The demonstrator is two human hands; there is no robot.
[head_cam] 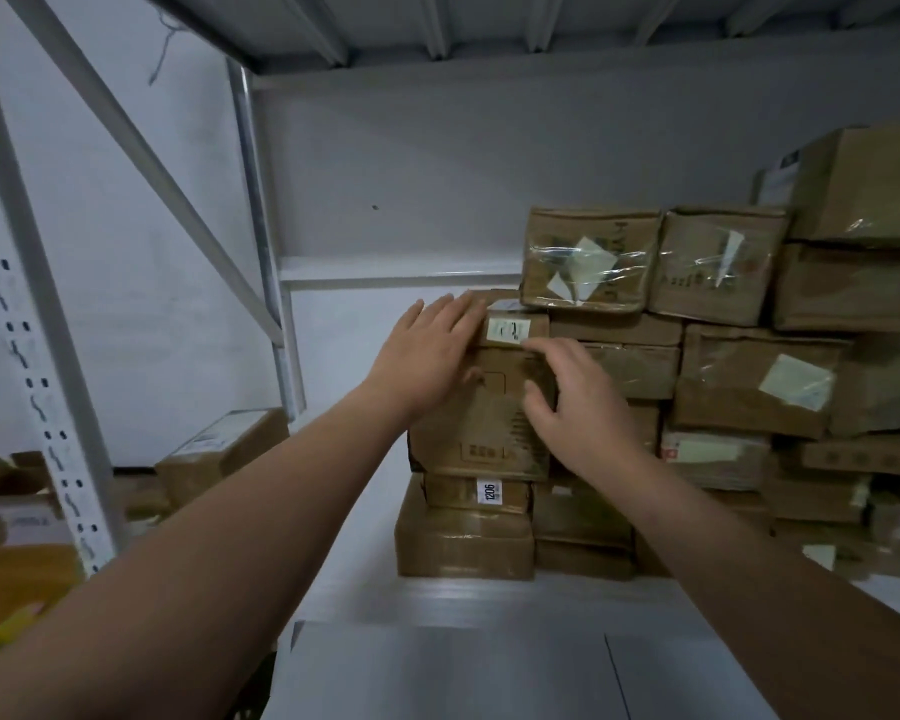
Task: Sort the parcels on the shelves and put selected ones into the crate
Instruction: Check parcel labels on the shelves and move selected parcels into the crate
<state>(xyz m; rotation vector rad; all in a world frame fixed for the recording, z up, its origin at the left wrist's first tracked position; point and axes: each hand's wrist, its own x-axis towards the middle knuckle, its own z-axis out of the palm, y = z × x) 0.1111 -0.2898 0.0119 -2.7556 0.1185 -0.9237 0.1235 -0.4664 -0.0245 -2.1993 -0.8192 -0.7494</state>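
At centre frame, the left hand [432, 350] and right hand [578, 402], fingers spread, flanked a brown cardboard parcel [489, 418] (sorting stage, apparently); lifting it free seemed next.

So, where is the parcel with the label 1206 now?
In the head view, the 1206 parcel sits low in the leftmost stack, under the box both hands touch and on a larger taped box.
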